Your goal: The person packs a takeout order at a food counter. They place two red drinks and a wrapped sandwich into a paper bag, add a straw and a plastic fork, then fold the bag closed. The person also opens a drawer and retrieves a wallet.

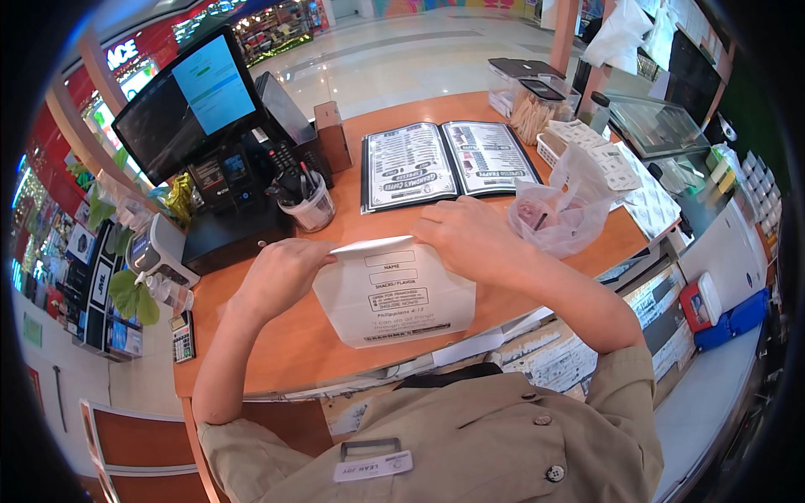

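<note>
A white paper bag with printed writing [393, 302] lies on the orange wooden counter [270, 352], its top edge pinched between both hands. My left hand [289, 267] grips the left end of that edge, which looks folded over. At the right end, the fingers of my right hand [456, 229] close on the same edge. Just beyond the bag an open menu book [412, 166] lies flat. A thin translucent plastic bag [560, 210] with something pinkish inside stands right of my right hand.
A monitor [188, 107], a tub of pens [308, 204] and a card payment terminal [220, 179] are at the left. A calculator [183, 337] lies by the left edge. Clear plastic containers [534, 104] and a white basket [548, 151] with printed paper packets stand at the back right.
</note>
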Tool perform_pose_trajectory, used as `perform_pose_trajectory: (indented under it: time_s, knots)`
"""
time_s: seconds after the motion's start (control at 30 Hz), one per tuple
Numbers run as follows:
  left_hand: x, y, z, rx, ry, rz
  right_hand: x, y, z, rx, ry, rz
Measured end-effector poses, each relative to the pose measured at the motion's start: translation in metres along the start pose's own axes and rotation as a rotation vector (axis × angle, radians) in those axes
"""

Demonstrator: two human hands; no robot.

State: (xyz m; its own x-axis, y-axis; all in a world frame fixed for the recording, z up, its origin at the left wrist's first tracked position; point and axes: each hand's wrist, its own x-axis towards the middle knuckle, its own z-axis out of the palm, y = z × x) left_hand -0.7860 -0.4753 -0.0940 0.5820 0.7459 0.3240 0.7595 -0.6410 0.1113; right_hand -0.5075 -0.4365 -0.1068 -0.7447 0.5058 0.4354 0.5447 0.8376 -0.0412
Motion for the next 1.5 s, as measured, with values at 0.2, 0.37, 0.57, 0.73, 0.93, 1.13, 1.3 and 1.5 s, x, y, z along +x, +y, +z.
perform_pose_trajectory:
  time_s: [0.2,0.37,0.57,0.73,0.93,1.13,1.3,1.5]
  knots:
    - [0.004,-0.003,-0.018,0.186,-0.213,-0.135,0.000,0.001,-0.001,0.085,-0.028,0.038]
    - [0.014,0.009,-0.013,0.387,0.081,0.004,0.000,-0.008,0.002,0.113,-0.017,0.167]
    - [0.016,0.036,0.019,0.331,0.274,-0.060,-0.002,-0.025,0.019,-0.051,0.132,0.132]
    - [0.034,0.035,0.048,0.230,0.253,-0.007,0.001,-0.024,0.032,-0.001,0.258,0.127]
    - [0.041,0.020,0.041,0.225,0.025,0.144,-0.003,-0.008,0.018,0.197,-0.106,0.093]
    - [0.039,0.008,0.028,0.259,-0.296,0.145,0.006,-0.006,0.006,0.133,-0.348,0.032]
    - [0.011,-0.011,0.029,0.127,-0.134,0.149,-0.009,0.007,0.010,0.068,-0.259,-0.105]
    - [-0.021,-0.016,0.026,0.205,-0.086,0.101,-0.018,0.014,0.012,0.047,-0.251,-0.153]
